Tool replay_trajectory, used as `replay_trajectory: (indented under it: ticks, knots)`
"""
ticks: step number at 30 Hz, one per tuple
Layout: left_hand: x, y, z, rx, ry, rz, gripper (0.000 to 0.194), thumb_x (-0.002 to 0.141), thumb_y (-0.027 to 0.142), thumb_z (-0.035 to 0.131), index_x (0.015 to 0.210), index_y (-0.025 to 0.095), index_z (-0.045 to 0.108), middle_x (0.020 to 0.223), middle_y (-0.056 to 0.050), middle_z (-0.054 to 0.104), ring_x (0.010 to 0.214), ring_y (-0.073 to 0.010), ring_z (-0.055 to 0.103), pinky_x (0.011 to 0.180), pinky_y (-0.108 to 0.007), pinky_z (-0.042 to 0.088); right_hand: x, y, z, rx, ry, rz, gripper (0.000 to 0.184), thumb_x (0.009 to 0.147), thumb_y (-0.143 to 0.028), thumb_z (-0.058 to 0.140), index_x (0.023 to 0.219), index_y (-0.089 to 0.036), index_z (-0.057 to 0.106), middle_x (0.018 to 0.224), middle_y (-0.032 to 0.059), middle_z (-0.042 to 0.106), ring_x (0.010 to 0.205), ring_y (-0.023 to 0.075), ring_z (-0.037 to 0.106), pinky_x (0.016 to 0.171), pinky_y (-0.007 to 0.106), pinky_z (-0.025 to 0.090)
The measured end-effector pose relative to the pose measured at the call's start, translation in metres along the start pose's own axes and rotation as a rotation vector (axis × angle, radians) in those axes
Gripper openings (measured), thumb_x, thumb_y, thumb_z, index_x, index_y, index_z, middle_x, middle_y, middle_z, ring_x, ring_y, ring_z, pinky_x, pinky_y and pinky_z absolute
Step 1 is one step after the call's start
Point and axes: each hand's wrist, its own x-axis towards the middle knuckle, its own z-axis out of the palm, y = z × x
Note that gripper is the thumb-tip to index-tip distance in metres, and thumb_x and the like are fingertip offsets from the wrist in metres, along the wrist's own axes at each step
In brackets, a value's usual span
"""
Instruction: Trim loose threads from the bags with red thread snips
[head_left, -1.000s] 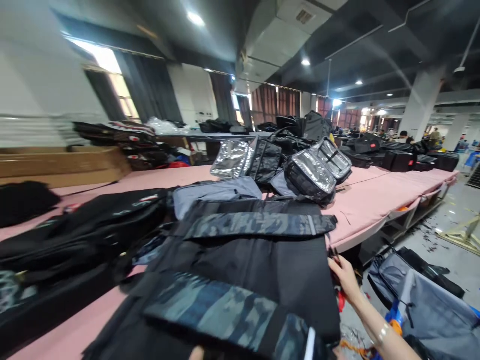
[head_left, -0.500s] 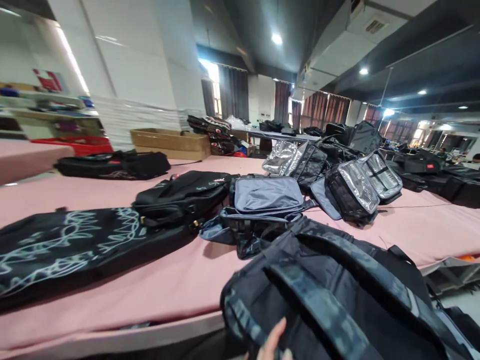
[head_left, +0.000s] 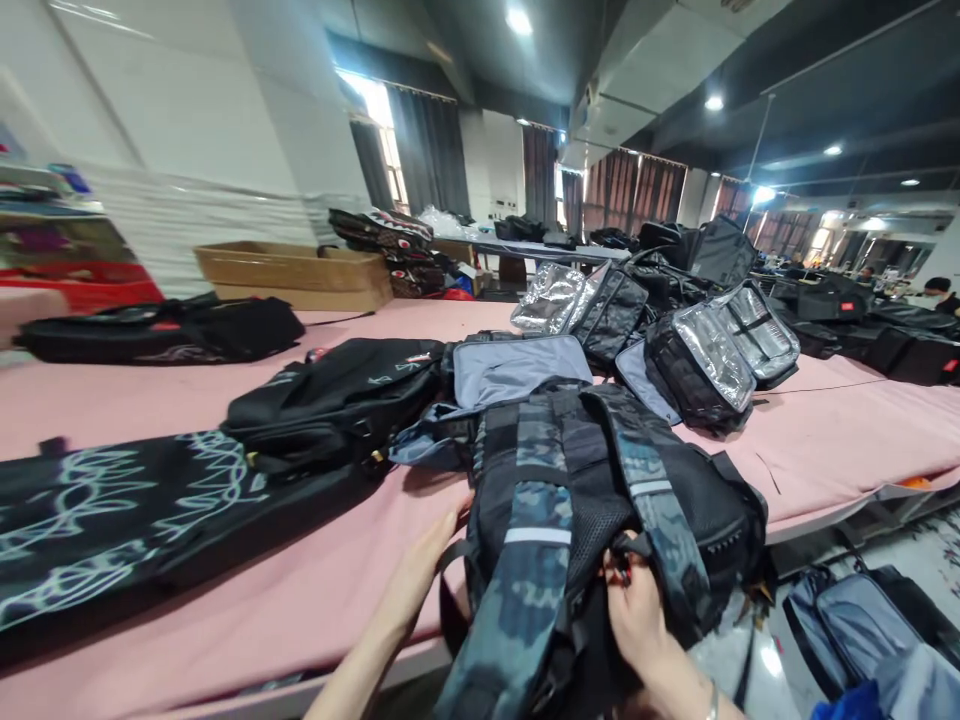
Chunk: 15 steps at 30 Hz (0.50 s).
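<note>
A black backpack [head_left: 600,450] with camouflage shoulder straps lies in front of me at the table's front edge, its strap side facing up. Against its left side rests my left hand [head_left: 448,520]; the fingers are mostly hidden by the bag. My right hand [head_left: 634,605] is closed on a black strap [head_left: 630,545] between the two shoulder straps, near the mesh back panel. Just beyond the backpack stands an open bag with a grey-lined flap [head_left: 517,370], partly covered by it.
Black bags with white line patterns [head_left: 97,530] lie on the pink table [head_left: 427,500] to the left. Silver-lined open bags [head_left: 712,350] sit to the right. A cardboard box [head_left: 292,275] stands behind. Grey bags [head_left: 862,620] lie on the floor at lower right.
The backpack has turned and shifted away from me, now covering part of the grey-lined bag. Both hands are now in view on it; earlier only some fingers showed. My view has swung right.
</note>
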Motion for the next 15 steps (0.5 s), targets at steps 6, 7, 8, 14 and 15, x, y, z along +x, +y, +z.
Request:
replay_trajectory:
  ticks: [6, 7, 8, 14, 15]
  knots:
    - [-0.073, 0.03, -0.006, 0.016, 0.186, -0.088, 0.044, 0.081, 0.049, 0.045, 0.109, 0.018, 0.059, 0.12, -0.008, 0.059, 0.115, -0.0257, 0.05, 0.098, -0.039, 0.04, -0.038, 0.009, -0.031, 0.212, -0.182, 0.09, 0.023, 0.084, -0.028, 0.049, 0.101, -0.017, 0.059, 0.093, 0.0077, 0.065, 0.087, 0.018, 0.061, 0.083, 0.029, 0.047]
    - [-0.086, 0.039, -0.007, 0.073, 0.198, -0.013, 0.039, 0.081, 0.045, 0.047, 0.108, 0.021, 0.059, 0.119, -0.006, 0.059, 0.112, -0.0244, 0.052, 0.096, -0.037, 0.042, -0.047, 0.005, -0.04, 0.247, -0.204, 0.142, 0.021, 0.084, -0.029, 0.051, 0.098, -0.017, 0.059, 0.091, 0.0069, 0.065, 0.085, 0.0173, 0.061, 0.08, 0.027, 0.047]
    - [-0.098, 0.048, -0.007, 0.133, 0.175, 0.09, 0.034, 0.081, 0.041, 0.049, 0.108, 0.023, 0.059, 0.116, -0.005, 0.06, 0.108, -0.023, 0.054, 0.094, -0.035, 0.043, -0.056, 0.001, -0.049, 0.274, -0.217, 0.196, 0.019, 0.083, -0.03, 0.053, 0.095, -0.017, 0.06, 0.088, 0.0063, 0.065, 0.083, 0.017, 0.06, 0.077, 0.026, 0.047]
    - [-0.132, 0.09, 0.018, 0.591, -0.251, 0.764, 0.033, 0.081, 0.025, 0.05, 0.113, 0.024, 0.057, 0.112, -0.006, 0.063, 0.101, -0.022, 0.056, 0.089, -0.037, 0.042, -0.081, -0.026, -0.087, 0.507, -0.124, 0.448, 0.027, 0.078, -0.043, 0.059, 0.076, -0.016, 0.059, 0.07, 0.0034, 0.061, 0.068, 0.0157, 0.057, 0.066, 0.027, 0.045]
    - [-0.133, 0.091, 0.024, 0.691, -0.268, 0.831, 0.033, 0.081, 0.022, 0.049, 0.113, 0.023, 0.058, 0.112, -0.006, 0.063, 0.098, -0.022, 0.057, 0.085, -0.037, 0.043, -0.08, -0.029, -0.091, 0.544, -0.112, 0.492, 0.03, 0.076, -0.045, 0.061, 0.081, -0.016, 0.06, 0.071, 0.0041, 0.062, 0.068, 0.0158, 0.058, 0.065, 0.027, 0.045]
